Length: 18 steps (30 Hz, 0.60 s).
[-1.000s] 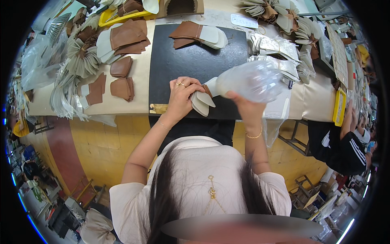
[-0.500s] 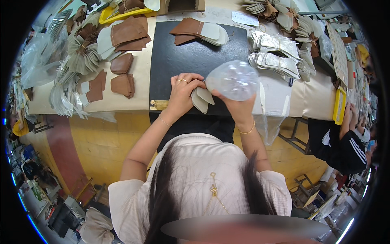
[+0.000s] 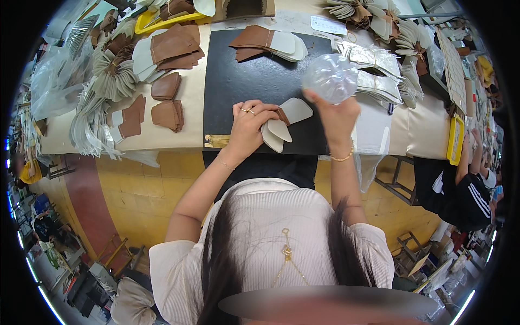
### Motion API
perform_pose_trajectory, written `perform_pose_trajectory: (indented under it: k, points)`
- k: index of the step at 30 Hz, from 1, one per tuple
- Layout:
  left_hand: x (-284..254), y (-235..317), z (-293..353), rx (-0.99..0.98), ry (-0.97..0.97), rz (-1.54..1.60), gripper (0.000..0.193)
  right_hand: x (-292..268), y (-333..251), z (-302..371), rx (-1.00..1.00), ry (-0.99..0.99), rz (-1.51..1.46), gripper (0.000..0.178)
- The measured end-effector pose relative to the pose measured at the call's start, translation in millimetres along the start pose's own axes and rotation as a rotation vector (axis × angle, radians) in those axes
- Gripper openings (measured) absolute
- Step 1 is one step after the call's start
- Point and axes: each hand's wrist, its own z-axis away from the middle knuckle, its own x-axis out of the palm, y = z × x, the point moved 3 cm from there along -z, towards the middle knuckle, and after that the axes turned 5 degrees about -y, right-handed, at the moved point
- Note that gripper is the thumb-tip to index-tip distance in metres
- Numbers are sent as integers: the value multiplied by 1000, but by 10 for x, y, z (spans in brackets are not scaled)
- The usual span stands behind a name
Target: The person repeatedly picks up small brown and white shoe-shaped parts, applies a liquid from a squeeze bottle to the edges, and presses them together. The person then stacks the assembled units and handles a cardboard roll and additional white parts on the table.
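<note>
My left hand (image 3: 251,125) is closed over a few flat cream pieces (image 3: 277,135), pressing them on the black mat (image 3: 260,73); rounded ends stick out below its fingers. A brown-and-cream piece (image 3: 296,111) shows past the fingertips, its cream end pointing up and right. My right hand (image 3: 337,120) is wrapped round a clear plastic bottle (image 3: 332,77), whose round base faces up, and holds it over the mat's right side. The bottle's lower end is hidden by the hand. At the mat's far side lies a fanned stack of brown and cream pieces (image 3: 271,42).
Brown pieces (image 3: 166,85) and bundled cream strips (image 3: 114,70) lie on the left of the table. Stacks of silvery-white pieces (image 3: 374,84) stand on the right. A yellow tray (image 3: 143,23) is at the far left. Another person's dark-sleeved arm (image 3: 470,197) is at right.
My right hand and the bottle have moved up and right, away from my left hand. The cream end of the brown-and-cream piece now shows. My left hand stays on the pieces.
</note>
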Motion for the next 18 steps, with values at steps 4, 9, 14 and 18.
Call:
perform_pose_trajectory:
  k: [4, 9, 14, 18]
  points:
    - [30, 24, -2, 31, -29, -32, 21, -293, 201, -50, 19, 145, -54, 44]
    - [47, 61, 20, 81, -20, -152, 25, -375, 173, 84, 12, 108, -88, 57]
    - [31, 39, 3, 29, 46, -30, 28, -371, 114, 95, 90, 76, -182, 63]
    - [13, -21, -19, -150, -34, 144, 25, -339, 122, 120, 34, 179, -376, 41]
